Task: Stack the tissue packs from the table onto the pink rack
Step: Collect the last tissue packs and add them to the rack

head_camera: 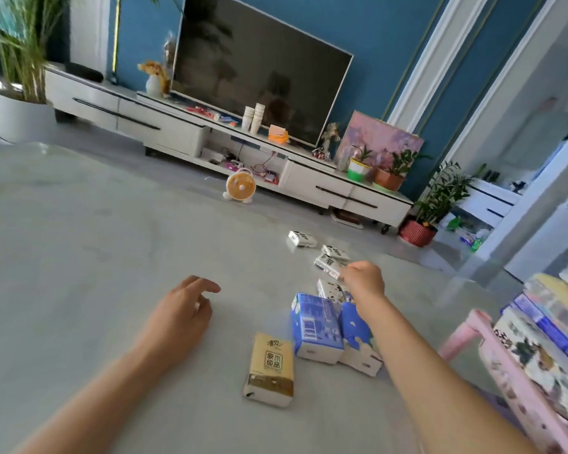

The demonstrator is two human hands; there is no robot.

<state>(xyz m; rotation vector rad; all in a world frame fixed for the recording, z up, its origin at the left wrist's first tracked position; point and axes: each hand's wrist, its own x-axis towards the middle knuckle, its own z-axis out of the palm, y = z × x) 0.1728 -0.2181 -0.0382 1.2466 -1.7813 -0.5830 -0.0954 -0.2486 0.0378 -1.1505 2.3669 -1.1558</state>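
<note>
Several tissue packs lie on the pale table [79, 257]. A tan pack [269, 368] is nearest, with two blue packs [315, 326] leaning together right of it. Small black-and-white packs [303, 238] are scattered farther back. My right hand [363, 277] reaches over the blue packs and its fingers close on one black-and-white pack [328, 264]. My left hand [181, 317] hovers over the table left of the packs, fingers loosely curled, holding nothing. The pink rack [473, 326] stands at the right edge with several packs stacked on it [545, 329].
Beyond the table are a white TV cabinet [164, 126] with a large dark TV [259, 70], a small orange fan [241, 190] on the floor, and potted plants [433, 204] at the right. A big plant in a white pot [17, 113] stands far left.
</note>
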